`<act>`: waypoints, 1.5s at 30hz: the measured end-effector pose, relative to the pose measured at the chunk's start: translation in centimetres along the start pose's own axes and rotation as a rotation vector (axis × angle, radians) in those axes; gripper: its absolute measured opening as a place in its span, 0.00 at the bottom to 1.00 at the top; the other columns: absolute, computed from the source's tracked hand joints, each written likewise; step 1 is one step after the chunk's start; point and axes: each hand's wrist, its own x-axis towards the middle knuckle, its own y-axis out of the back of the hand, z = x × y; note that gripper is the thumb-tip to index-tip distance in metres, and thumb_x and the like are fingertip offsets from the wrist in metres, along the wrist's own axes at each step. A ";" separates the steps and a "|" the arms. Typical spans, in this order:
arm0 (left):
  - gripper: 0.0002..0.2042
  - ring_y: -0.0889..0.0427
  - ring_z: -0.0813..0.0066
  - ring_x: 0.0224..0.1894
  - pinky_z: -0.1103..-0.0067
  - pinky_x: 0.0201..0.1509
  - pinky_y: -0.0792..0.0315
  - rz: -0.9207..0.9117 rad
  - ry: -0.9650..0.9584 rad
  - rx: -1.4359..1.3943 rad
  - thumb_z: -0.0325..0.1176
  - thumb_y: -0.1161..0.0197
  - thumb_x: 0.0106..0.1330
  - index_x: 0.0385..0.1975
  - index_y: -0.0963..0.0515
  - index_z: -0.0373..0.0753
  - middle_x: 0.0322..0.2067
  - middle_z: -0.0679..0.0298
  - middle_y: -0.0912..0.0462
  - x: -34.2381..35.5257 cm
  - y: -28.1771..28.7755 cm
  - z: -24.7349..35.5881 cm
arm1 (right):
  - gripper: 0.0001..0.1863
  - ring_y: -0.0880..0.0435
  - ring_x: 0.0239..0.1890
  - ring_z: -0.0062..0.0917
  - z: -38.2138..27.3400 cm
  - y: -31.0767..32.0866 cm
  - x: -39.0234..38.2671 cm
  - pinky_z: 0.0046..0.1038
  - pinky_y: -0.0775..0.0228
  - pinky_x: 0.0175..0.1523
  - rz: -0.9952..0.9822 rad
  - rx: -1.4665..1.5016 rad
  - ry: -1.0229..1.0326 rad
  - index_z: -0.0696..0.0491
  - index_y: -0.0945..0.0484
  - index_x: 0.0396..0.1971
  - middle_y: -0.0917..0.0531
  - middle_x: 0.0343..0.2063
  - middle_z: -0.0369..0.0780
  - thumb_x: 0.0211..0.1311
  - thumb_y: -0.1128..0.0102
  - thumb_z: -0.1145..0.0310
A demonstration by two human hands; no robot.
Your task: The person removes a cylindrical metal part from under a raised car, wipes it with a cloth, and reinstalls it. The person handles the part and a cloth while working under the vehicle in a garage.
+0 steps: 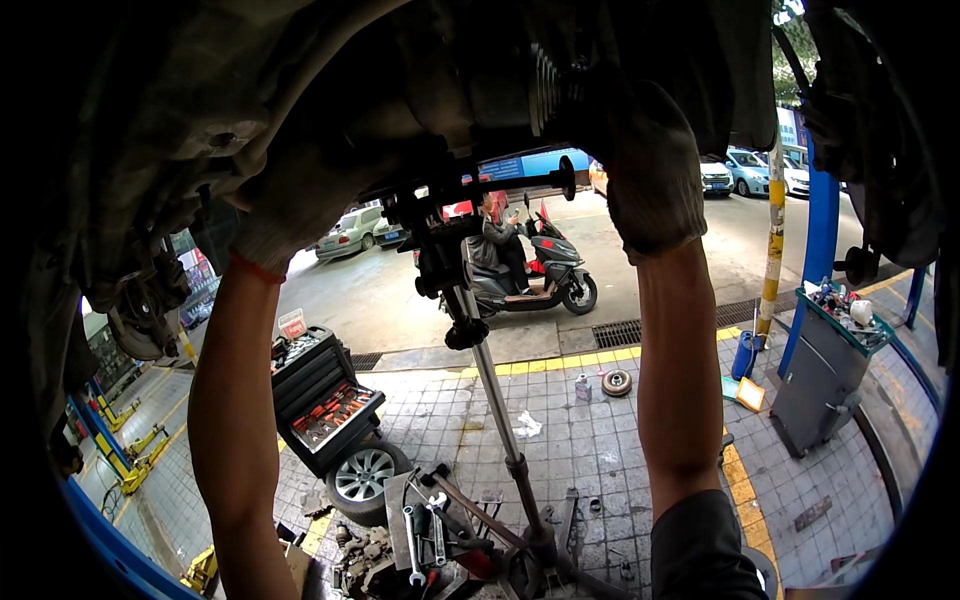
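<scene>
Both my hands are raised under a vehicle's dark underside [200, 130], wearing pale knit work gloves. My left hand [312, 200] is up beside a rounded housing [415, 118]; its fingers are lost in shadow. At the right end of that housing, near a ribbed round part [545, 92], my right hand [655, 180] reaches up, and its fingertips are too dark to make out. Between my arms stands a tall jack [495, 385] with a metal pole. Its dark head [435, 230], with a crossbar, sits just below the housing; contact between them cannot be made out.
Below on the left are a tool cart [330, 400] with an open drawer and a wheel [365, 478]. Wrenches [438, 528] lie near the jack's base. A grey cabinet [825, 375] and blue post [822, 220] stand right. Beyond, a person sits on a scooter [530, 265].
</scene>
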 end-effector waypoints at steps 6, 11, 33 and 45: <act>0.37 0.28 0.62 0.68 0.66 0.70 0.30 0.022 -0.035 0.019 0.42 0.28 0.67 0.72 0.37 0.38 0.67 0.55 0.28 0.1 -0.2 -0.4 | 0.19 0.13 0.46 0.31 0.8 0.0 0.6 0.33 0.16 0.44 0.105 -0.280 0.265 0.51 0.22 0.61 0.17 0.46 0.44 0.74 0.41 0.65; 0.36 0.27 0.62 0.67 0.66 0.70 0.30 0.008 -0.029 -0.028 0.42 0.28 0.67 0.72 0.36 0.37 0.66 0.54 0.28 0.0 -0.2 -0.4 | 0.26 0.13 0.48 0.38 0.2 -0.7 0.8 0.34 0.17 0.48 0.097 0.194 -0.055 0.51 0.25 0.66 0.16 0.47 0.46 0.68 0.35 0.71; 0.40 0.28 0.61 0.69 0.67 0.73 0.30 -0.033 0.002 -0.059 0.43 0.26 0.65 0.74 0.38 0.39 0.69 0.54 0.31 0.2 -0.5 -1.4 | 0.31 0.13 0.53 0.29 -3.6 -0.2 -0.6 0.29 0.18 0.56 -0.172 0.080 -0.126 0.53 0.33 0.71 0.14 0.52 0.40 0.70 0.36 0.71; 0.40 0.32 0.59 0.72 0.65 0.75 0.35 -0.020 -0.104 0.049 0.49 0.29 0.67 0.74 0.38 0.38 0.70 0.54 0.32 0.2 -0.1 -0.9 | 0.28 0.13 0.47 0.23 -0.5 -0.4 0.7 0.25 0.18 0.51 -0.176 0.299 -0.148 0.54 0.25 0.64 0.13 0.48 0.40 0.65 0.28 0.67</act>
